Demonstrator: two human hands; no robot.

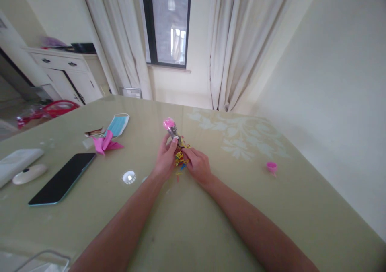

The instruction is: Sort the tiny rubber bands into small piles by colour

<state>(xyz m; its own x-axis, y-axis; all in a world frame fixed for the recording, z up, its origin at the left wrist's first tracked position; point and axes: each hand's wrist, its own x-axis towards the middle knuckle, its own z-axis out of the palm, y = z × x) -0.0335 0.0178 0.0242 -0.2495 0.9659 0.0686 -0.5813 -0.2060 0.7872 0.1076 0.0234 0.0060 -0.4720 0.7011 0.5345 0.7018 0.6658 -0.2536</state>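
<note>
From where I'm sitting, way off on the head cam, the table point(247, 231) is filling most of my view, its pale green top showing a white leaf pattern toward the far right. Curtains point(241, 42) are hanging on both sides of the window point(171, 22) behind it, and a white cabinet point(69, 73) is standing back on the left, with a red chair point(62, 105) partly showing near it.

On the table's left side a dark phone point(64, 179) is lying flat, with a white box point(19, 163) and a white oval thing point(29, 174) sitting further left. My hands are working close together mid-table, near each other but not clasped. My left hand point(165, 156) is gripping the bottle point(174, 132), a clear one with a pink end; it's tilting, pink end away from me. My right hand point(198, 165) is curling in at the near end, fingers touching the bands point(179, 158); can't tell whether they're pinching any.

A blue mask point(118, 125) is lying up to the left, and a pink paper crane point(106, 144) is sitting just this side of it. A little pink cup point(272, 167) is standing well off to the right. The bands, mostly yellow, are bunching between my hands, a few dangling just below.
</note>
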